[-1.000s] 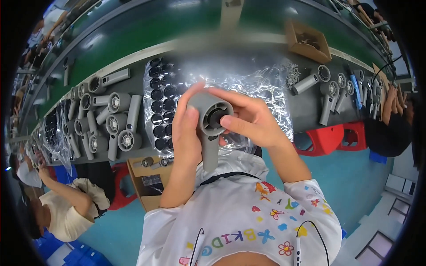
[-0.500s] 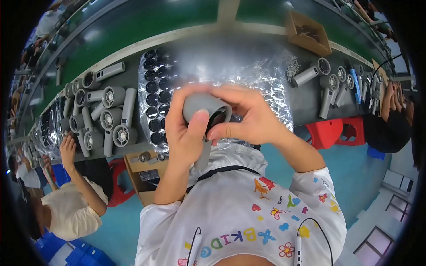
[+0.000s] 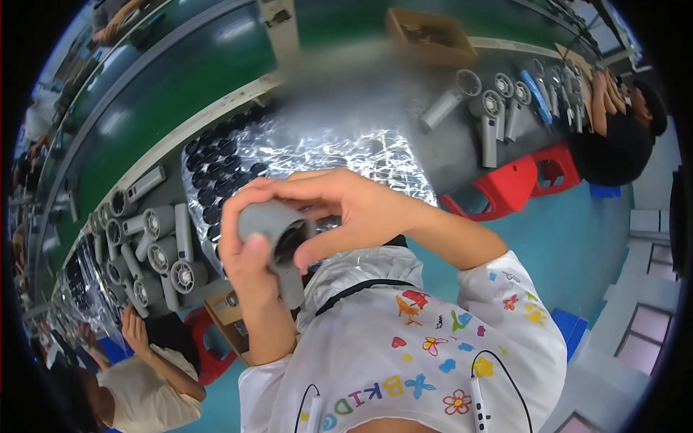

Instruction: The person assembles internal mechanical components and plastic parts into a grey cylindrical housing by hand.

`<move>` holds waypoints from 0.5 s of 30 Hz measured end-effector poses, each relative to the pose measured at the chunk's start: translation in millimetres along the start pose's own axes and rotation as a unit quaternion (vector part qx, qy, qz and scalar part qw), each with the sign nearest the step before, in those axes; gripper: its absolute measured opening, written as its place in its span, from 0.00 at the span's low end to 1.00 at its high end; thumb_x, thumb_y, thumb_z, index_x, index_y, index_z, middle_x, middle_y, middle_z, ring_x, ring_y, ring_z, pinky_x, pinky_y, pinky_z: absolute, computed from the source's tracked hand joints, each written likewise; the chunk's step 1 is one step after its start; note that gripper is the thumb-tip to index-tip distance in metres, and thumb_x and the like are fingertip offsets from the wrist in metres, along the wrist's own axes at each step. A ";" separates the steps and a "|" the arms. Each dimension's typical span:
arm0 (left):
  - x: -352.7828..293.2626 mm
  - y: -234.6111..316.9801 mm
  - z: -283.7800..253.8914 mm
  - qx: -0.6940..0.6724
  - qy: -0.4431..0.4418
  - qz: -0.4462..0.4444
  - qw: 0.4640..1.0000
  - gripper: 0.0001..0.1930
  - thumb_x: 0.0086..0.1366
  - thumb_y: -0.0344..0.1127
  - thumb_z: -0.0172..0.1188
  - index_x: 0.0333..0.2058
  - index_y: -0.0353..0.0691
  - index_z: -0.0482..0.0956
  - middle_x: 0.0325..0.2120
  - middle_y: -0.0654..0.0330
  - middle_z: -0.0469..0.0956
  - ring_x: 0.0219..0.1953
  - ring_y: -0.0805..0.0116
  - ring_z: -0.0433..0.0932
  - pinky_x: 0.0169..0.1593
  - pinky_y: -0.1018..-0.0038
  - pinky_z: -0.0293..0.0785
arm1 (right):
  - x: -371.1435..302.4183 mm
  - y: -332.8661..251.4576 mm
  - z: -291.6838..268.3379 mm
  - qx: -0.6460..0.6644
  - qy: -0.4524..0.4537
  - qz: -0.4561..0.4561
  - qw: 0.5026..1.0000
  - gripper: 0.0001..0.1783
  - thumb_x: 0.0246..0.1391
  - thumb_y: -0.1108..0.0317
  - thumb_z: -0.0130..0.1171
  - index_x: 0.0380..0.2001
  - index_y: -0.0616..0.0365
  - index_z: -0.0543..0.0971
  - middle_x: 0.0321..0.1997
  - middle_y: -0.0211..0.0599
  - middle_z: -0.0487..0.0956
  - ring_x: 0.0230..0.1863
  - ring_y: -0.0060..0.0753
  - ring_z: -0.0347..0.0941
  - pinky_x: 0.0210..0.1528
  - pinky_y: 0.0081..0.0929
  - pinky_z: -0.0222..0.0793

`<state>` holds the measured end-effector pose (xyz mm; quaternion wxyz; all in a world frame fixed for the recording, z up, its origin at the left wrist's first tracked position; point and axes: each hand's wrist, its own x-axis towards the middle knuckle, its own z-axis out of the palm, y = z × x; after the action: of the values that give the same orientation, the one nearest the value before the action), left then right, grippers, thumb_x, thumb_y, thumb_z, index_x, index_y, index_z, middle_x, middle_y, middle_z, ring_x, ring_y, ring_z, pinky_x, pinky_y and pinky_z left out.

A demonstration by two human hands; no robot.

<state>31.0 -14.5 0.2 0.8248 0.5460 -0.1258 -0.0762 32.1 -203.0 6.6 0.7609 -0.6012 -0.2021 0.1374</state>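
Between my two hands is a grey handheld fan, its round head tilted with the open end facing right and its handle pointing down. My left hand wraps around the head, with the thumb across its near side. My right hand arches over the top, its thumb at the rim of the opening. A dark part shows inside that opening; how it is seated I cannot tell. Just beyond my hands, several round black parts lie in rows on shiny clear plastic wrap.
Several grey fans crowd the table's left side, and more fans lie at the right. At the back stands a cardboard box. Red chairs line the near edge. A co-worker's hand is at left; another person sits right.
The view has turned, so the table contents appear shifted. My hands and the fan sit lower and further left in the picture, still gripped by both hands.
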 end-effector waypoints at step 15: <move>34.0 12.6 -6.1 0.138 -0.091 -0.079 0.983 0.38 0.58 0.40 0.74 0.60 0.31 0.63 0.44 0.53 0.76 0.29 0.67 0.79 0.29 0.73 0.78 | -34.6 -37.7 -52.4 -0.177 0.169 -0.110 0.963 0.40 0.47 0.68 0.77 0.64 0.55 0.73 0.58 0.42 0.79 0.54 0.32 0.79 0.56 0.33 0.77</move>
<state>65.2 -13.2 13.8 0.7182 0.6532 -0.1663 -0.1728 25.1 -272.7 28.0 0.6758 -0.7147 -0.1570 -0.0886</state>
